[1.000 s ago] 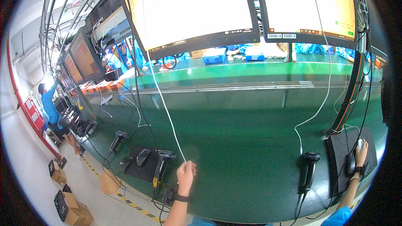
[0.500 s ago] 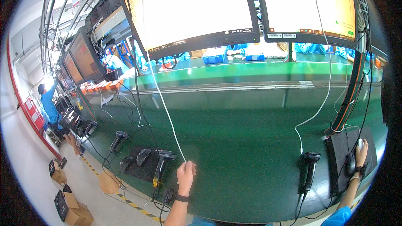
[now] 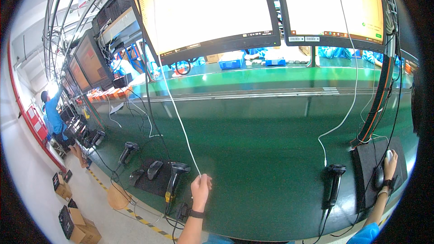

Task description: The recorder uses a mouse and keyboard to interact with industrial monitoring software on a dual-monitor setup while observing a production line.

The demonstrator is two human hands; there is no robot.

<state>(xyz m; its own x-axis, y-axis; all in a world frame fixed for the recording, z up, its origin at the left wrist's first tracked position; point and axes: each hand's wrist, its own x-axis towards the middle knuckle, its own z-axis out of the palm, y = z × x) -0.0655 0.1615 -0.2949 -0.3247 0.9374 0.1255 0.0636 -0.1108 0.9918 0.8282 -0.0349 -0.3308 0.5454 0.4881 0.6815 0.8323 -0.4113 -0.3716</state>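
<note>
A white cable (image 3: pixel 180 122) hangs down from above, and its lower end is pinched in the closed fingers of my left hand (image 3: pixel 200 190) over the green bench. Just left of that hand lies a black barcode scanner (image 3: pixel 175 178) with a yellow-marked handle. At the far right my right hand (image 3: pixel 390 166) is wrapped over a white computer mouse (image 3: pixel 389 155) on a dark mouse pad (image 3: pixel 367 160). Beside it rests a black mouse (image 3: pixel 379 177). Another black barcode scanner (image 3: pixel 334 183) lies left of the pad, close to the dangling end of a second white cable (image 3: pixel 341 124).
Two lit monitors (image 3: pixel 212 13) hang over the green bench (image 3: pixel 257 153). More scanners, black mice (image 3: pixel 154 170) and tangled wires lie at left. Cardboard boxes (image 3: pixel 86 230) stand on the floor. A person in blue (image 3: pixel 55 113) stands far left; others sit behind the conveyor.
</note>
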